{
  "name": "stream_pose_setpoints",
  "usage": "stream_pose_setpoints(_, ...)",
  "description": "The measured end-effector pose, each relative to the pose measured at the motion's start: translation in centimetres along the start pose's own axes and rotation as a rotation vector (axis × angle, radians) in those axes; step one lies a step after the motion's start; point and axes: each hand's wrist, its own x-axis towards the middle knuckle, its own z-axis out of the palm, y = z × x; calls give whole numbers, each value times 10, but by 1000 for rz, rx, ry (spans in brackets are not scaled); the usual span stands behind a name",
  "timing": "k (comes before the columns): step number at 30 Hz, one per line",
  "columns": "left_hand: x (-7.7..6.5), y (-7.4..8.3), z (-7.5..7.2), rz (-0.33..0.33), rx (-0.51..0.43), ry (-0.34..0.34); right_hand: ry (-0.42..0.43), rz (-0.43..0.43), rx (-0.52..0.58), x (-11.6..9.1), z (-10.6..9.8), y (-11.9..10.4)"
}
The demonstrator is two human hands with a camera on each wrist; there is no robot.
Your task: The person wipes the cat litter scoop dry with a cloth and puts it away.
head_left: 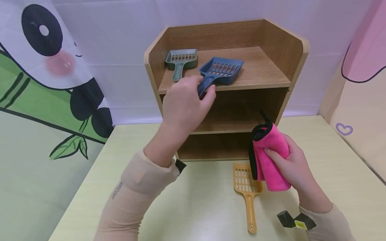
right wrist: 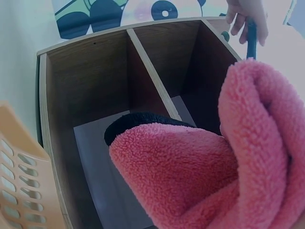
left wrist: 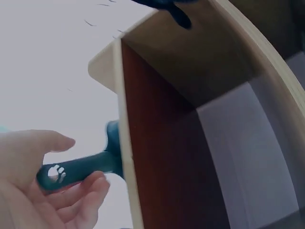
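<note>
Wooden and hard at the front lip: best not to scrape the shelf while handling anything on its top tier. Gripping the cloth with the right hand, low and at the right, in front of the shelf; probably better parked there, well apart from the left hand. With that left hand, curled round the handle of the blue scoop at the front of the top tier; worth bringing thumb and fingers evenly onto the handle and holding the pan level, to avoid a tip over the lip. Best, too, to leave the yellow scoop undisturbed below, and to steer clear of the green scoop just beside.

Too dark to read deep inside the lower tiers, and partly blocked there by the cloth. Impossible to see most of the right fingers, behind the cloth. Hard to judge the firmness of the left hold, with the thumb seeming lifted in the left wrist view and the pan cut off by the shelf; equally hard to tell resting from slightly raised.
</note>
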Motion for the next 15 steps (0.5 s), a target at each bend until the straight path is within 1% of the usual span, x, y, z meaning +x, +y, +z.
stream_pose_setpoints(3,-7,6,-3,37,-80,-52,3,-7,-3,0,-1,1)
stream_pose_setpoints(5,-12,8,-4,65,-120,-61,3,-10,-2,1,-1,2)
stream_pose_setpoints(7,-17,9,-4,101,-143,-39,2,-7,1,1,-1,2)
stream_pose_setpoints(10,-24,8,-4,178,-166,18,1,0,7,1,-2,1)
stream_pose_setpoints(13,-27,8,-2,259,-145,72,-1,8,12,1,-2,1)
stream_pose_setpoints(15,-28,8,-1,299,-114,101,-2,9,14,1,-2,1)
